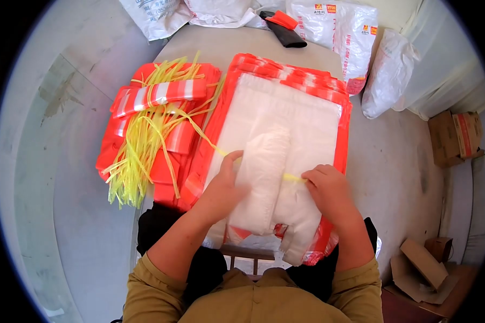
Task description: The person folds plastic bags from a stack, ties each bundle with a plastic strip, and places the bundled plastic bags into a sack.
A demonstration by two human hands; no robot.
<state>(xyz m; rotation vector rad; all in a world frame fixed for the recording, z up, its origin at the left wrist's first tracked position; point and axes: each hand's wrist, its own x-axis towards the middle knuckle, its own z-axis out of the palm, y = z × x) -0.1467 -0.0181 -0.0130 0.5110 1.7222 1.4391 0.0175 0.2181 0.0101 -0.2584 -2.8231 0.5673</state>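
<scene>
A folded bundle of whitish plastic bags [264,177] lies on a wide stack of white and red plastic bags [307,110]. A yellow plastic strip [292,177] runs beneath the bundle and shows on both sides of it. My right hand [328,191] is closed, pinching the strip just right of the bundle. At the bundle's left edge, my left hand [223,188] has curled fingers at the strip's other side; its thumb is blurred. Below the hands, the bag handles hang over the near edge of the table.
Left of the stack lie folded red bags [110,148] with a heap of yellow strips [140,156] on top. White printed sacks [328,27] and a black and red item [285,32] sit beyond the table [199,43]. Cardboard boxes [452,137] stand at the right.
</scene>
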